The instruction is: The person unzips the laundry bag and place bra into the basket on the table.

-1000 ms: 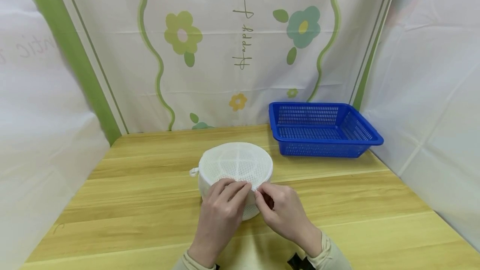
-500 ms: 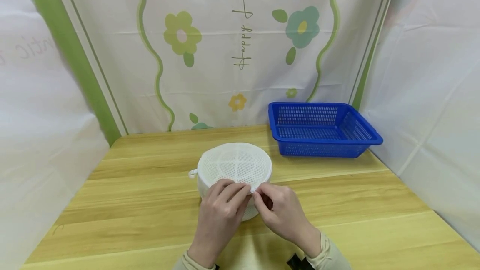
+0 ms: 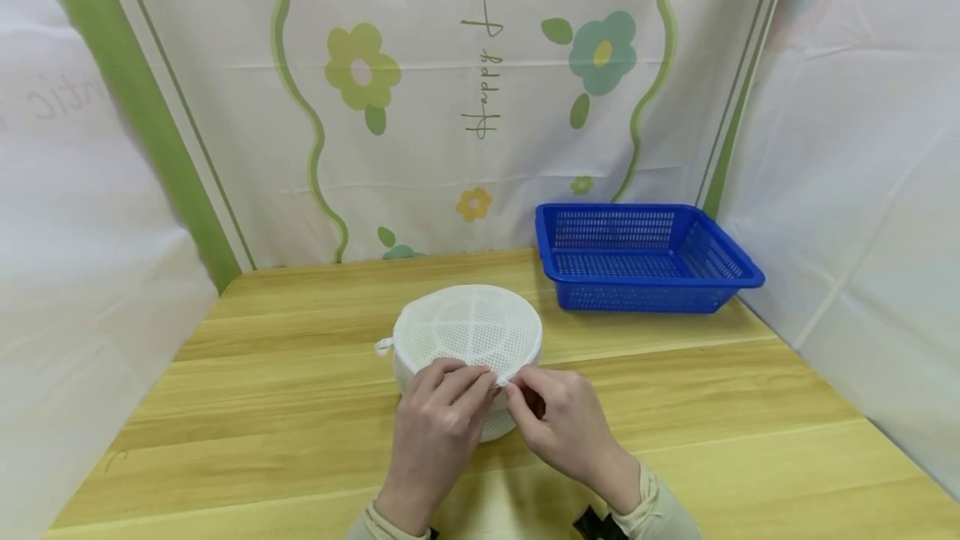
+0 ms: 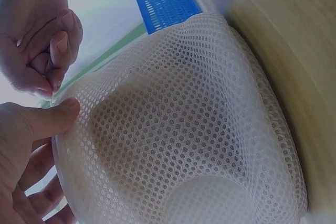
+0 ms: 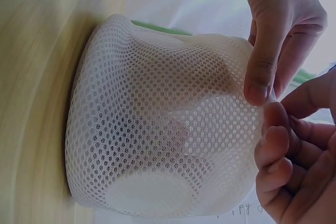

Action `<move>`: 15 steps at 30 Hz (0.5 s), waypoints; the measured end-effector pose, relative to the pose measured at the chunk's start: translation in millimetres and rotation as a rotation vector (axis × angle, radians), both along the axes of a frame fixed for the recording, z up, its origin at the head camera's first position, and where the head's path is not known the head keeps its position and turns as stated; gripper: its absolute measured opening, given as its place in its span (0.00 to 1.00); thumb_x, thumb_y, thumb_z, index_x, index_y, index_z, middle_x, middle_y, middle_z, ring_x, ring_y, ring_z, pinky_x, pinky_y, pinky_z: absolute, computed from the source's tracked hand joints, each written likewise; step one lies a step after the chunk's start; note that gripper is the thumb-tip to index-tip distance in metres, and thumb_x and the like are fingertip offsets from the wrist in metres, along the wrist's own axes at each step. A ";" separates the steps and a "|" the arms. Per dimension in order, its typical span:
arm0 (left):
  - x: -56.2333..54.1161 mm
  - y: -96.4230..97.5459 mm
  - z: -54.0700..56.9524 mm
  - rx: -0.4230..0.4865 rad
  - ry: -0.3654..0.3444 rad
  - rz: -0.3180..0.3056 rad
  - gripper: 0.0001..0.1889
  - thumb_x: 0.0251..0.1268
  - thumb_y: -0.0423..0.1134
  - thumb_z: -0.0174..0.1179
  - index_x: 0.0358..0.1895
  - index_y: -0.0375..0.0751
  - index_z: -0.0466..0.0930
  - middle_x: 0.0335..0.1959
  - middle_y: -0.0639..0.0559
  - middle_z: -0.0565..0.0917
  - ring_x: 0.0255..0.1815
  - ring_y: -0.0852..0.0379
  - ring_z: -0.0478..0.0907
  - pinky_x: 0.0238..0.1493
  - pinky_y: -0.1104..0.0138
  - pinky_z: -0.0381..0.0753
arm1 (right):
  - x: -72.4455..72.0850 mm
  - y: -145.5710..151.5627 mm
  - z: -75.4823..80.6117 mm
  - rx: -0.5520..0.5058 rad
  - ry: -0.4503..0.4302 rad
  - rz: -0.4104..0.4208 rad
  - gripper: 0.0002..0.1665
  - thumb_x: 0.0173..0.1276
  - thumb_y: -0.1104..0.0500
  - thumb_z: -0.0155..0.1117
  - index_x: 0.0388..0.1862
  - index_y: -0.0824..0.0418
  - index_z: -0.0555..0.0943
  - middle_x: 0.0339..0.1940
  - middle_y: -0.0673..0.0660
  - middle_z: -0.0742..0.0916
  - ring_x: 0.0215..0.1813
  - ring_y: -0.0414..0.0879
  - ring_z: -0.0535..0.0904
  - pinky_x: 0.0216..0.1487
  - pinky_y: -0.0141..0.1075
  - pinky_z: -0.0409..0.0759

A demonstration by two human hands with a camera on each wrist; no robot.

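A round white mesh laundry bag (image 3: 471, 325) stands upright on the wooden table, its flat mesh top facing up. My left hand (image 3: 438, 427) grips the near rim, fingers over the top edge and thumb (image 4: 60, 115) against the outer side wall. Just to its right, my right hand (image 3: 566, 423) pinches a small white piece at the same rim between thumb and forefinger; whether it is the zip pull I cannot tell. Through the mesh side shows a pale round panel (image 5: 149, 192). A small white loop (image 3: 385, 346) sticks out at the bag's left.
A blue perforated plastic basket (image 3: 648, 297) stands at the back right of the wooden table (image 3: 262, 407). White curtains with a floral print (image 3: 480, 65) close off the back and both sides.
Both hands keep their hold at the near rim with hardly any movement. A little more of the white edging shows between the fingertips. The whole head view has shifted slightly.
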State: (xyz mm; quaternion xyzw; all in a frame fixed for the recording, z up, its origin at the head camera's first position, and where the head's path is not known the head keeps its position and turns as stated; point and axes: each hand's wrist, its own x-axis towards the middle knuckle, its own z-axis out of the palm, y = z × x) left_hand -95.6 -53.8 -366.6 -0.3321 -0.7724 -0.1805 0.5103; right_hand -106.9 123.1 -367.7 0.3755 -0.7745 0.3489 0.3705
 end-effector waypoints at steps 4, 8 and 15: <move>-0.4 -0.2 0.0 -0.001 0.007 0.000 0.04 0.56 0.33 0.68 0.35 0.39 0.89 0.35 0.53 0.87 0.37 0.51 0.80 0.42 0.60 0.80 | 0.2 -0.1 0.2 -0.004 0.003 -0.020 0.13 0.57 0.66 0.62 0.20 0.51 0.74 0.15 0.40 0.70 0.18 0.28 0.62 0.16 0.18 0.59; -0.6 -0.3 0.6 0.006 0.016 0.001 0.04 0.58 0.33 0.67 0.34 0.39 0.89 0.35 0.52 0.87 0.37 0.51 0.80 0.41 0.60 0.80 | -0.6 1.2 -0.1 -0.026 -0.024 -0.042 0.13 0.56 0.67 0.62 0.19 0.51 0.74 0.15 0.39 0.71 0.18 0.27 0.63 0.15 0.19 0.61; -1.5 -0.6 1.0 0.027 0.015 -0.001 0.05 0.61 0.34 0.64 0.34 0.38 0.89 0.35 0.51 0.87 0.37 0.51 0.81 0.42 0.59 0.80 | -1.8 2.8 -0.2 -0.053 -0.064 -0.057 0.15 0.55 0.69 0.63 0.19 0.50 0.75 0.16 0.37 0.71 0.18 0.27 0.64 0.15 0.20 0.62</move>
